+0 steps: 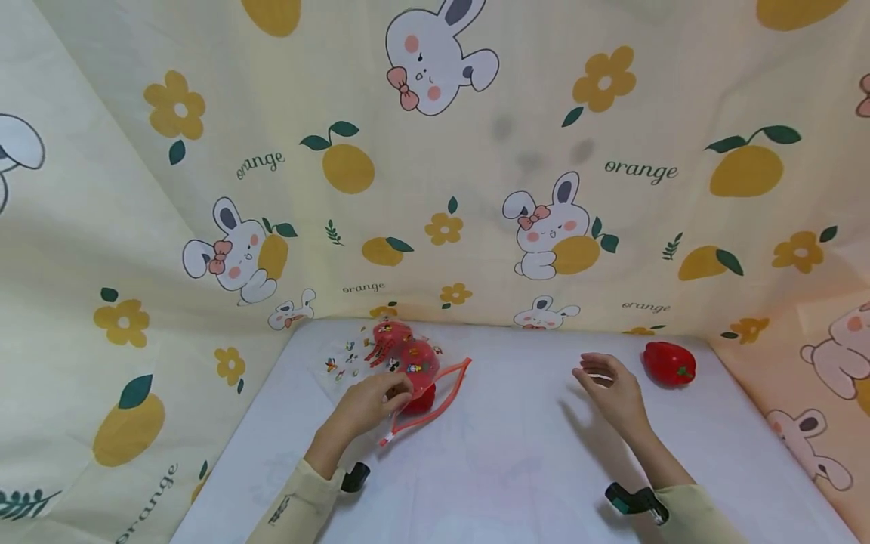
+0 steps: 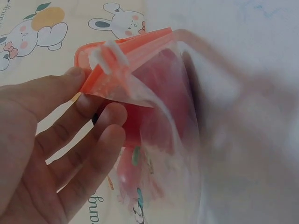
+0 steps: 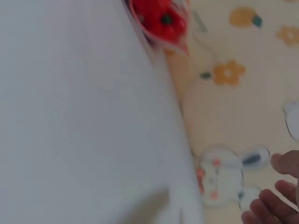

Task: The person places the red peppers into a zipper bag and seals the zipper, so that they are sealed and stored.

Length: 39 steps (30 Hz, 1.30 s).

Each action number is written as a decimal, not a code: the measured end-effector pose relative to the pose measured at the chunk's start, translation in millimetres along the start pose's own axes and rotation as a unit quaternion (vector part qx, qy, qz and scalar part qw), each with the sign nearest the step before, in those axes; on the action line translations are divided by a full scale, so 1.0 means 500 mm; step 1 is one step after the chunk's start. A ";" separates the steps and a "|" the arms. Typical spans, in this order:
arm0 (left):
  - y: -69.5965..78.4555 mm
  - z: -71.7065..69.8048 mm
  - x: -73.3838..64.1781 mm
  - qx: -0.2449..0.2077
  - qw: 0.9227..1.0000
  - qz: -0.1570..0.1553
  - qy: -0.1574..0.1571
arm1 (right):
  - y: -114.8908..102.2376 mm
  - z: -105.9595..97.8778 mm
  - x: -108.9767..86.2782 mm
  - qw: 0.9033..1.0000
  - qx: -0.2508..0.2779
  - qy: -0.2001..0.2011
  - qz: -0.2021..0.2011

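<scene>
A clear zip bag [image 1: 347, 359] with small cartoon prints and an orange zip edge lies at the left of the table, its mouth spread open. Red bell peppers [image 1: 416, 359] show through its plastic. My left hand [image 1: 367, 400] pinches the orange zip edge [image 2: 135, 51] between thumb and fingers, beside a white slider [image 2: 112, 58]. On the right, my right hand [image 1: 615, 393] is raised over the table with loosely bent fingers and nothing in them. Just beyond it to the right sits a single red bell pepper [image 1: 669, 364] with a green stem.
The white table [image 1: 503, 468] ends at a patterned cloth [image 1: 442, 166] hanging behind it and at both sides. Each wrist carries a small dark camera, such as the one on the right wrist [image 1: 635, 502].
</scene>
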<state>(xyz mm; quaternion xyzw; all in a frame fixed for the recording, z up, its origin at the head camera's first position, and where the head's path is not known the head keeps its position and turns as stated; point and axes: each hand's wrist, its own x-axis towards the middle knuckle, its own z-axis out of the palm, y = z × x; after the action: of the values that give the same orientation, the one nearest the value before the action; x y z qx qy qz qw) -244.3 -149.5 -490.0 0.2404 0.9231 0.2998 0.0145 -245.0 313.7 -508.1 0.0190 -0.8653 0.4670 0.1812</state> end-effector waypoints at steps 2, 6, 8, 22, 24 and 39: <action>-0.001 0.001 -0.001 0.000 1.000 -0.004 -0.002 | 0.013 -0.026 0.004 1.000 -0.008 0.017 0.002; -0.002 0.003 -0.002 -0.002 1.000 -0.003 -0.001 | 0.039 -0.067 0.014 0.999 -0.022 0.050 -0.001; -0.003 0.004 -0.001 -0.003 1.000 -0.001 0.001 | 0.053 -0.083 0.018 0.997 -0.032 0.063 0.001; 0.000 0.005 -0.001 0.004 1.000 0.000 0.002 | 0.125 -0.168 0.035 0.986 -0.087 0.123 0.076; 0.000 0.005 -0.001 0.004 1.000 -0.001 0.002 | 0.132 -0.176 0.038 0.984 -0.093 0.129 0.083; -0.008 0.005 0.000 0.009 1.000 0.017 0.007 | 0.173 -0.192 0.055 0.974 -0.084 0.114 0.178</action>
<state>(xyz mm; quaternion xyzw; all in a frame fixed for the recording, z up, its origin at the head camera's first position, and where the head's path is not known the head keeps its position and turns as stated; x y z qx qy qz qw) -245.5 -150.8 -494.4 0.2544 0.9216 0.2932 0.0006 -259.9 444.2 -520.3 -0.2042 -0.8646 0.4164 0.1934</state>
